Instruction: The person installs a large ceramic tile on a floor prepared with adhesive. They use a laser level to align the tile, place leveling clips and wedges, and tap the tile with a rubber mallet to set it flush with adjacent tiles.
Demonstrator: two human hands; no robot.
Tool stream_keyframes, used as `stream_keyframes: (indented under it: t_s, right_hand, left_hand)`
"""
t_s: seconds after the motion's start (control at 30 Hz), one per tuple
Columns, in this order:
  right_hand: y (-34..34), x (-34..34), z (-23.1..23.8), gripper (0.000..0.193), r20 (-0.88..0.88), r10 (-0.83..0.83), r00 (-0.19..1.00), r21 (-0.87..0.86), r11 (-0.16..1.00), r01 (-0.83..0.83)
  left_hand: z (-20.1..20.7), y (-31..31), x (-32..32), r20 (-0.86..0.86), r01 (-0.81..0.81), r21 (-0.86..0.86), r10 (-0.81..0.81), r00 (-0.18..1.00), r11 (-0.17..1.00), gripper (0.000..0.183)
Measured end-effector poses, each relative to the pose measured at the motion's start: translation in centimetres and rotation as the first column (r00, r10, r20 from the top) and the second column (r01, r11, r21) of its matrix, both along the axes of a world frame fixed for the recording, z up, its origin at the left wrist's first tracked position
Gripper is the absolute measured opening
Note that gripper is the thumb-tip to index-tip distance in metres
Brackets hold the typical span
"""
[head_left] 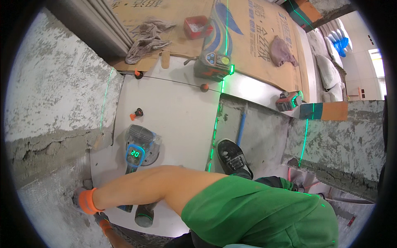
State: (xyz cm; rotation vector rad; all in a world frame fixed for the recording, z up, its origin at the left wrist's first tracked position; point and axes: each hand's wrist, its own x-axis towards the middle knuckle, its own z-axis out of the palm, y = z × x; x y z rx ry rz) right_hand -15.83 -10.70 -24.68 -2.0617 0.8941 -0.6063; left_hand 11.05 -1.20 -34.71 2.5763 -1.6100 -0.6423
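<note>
My right arm, in a green sleeve [256, 211], stretches across the view to the left. My right hand [80, 200], in a grey glove with an orange cuff, is at the left edge of a large white floor tile [178, 111], by the rough wall; its fingers are hidden. Just below it, my left hand [100, 218], in a dark glove with an orange cuff, is close to the tile's near left corner, its grip unclear. A tile vibrating tool [135, 153] with a blue-rimmed lit display lies on the tile, its handle passing under my right forearm.
A laser level [213, 66] stands at the tile's far edge; another laser level [288, 101] sits further right. An orange-and-black tile leveling clip [136, 113] lies on the tile. Cardboard [256, 53] with rags and a red box [197, 27] covers the far floor. A shoe [233, 158] stands in the recess.
</note>
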Motion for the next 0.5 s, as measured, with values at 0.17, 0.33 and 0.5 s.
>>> stream_keyframes:
  t_s: [0.17,0.33,0.5]
  right_hand:
    - [0.8,-0.3,-0.7,0.018,0.012,-0.002,1.0,-0.012,1.0,0.003]
    - [0.8,0.1,-0.8,0.018,0.022,-0.008,1.0,-0.019,1.0,0.008]
    - [1.5,0.0,-1.3,0.018,0.009,-0.005,1.0,-0.031,1.0,0.005]
  left_hand:
    - [-2.0,-0.2,2.2,-0.034,-0.042,-0.009,0.042,0.999,0.999,0.057]
    - [-3.5,-0.4,3.8,-0.14,-0.089,-0.024,0.085,0.987,0.996,0.059]
    - [-5.4,-0.6,6.6,-0.329,-0.207,-0.056,0.178,0.927,0.977,0.061]
